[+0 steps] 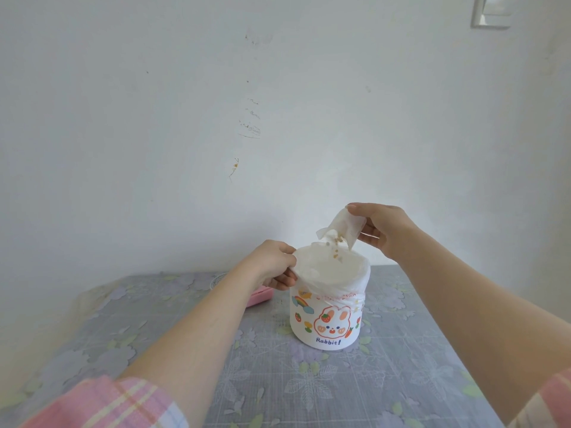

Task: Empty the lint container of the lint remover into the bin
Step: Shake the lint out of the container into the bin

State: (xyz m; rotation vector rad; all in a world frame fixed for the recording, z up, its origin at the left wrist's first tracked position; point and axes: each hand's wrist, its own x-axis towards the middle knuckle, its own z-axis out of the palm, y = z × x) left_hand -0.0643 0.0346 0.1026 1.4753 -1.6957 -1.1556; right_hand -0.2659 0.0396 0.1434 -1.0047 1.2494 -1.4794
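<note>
Right hand (384, 231): fingers closed around the translucent lint container (346, 228), tipped mouth-down just above the bin (329, 319), with tan lint flecks (336, 248) falling toward the white liner (355, 273). Left hand (273, 264): thumb and fingers pinched on the liner's near-left rim, holding it open; the bin stands upright on the floral tablecloth (386, 366), and a pink object, likely the lint remover body (259, 296), lies beside it behind the left wrist, mostly hidden. Status: emptying appears under way; whether lint remains inside cannot be told, and refitting the container is left.
</note>
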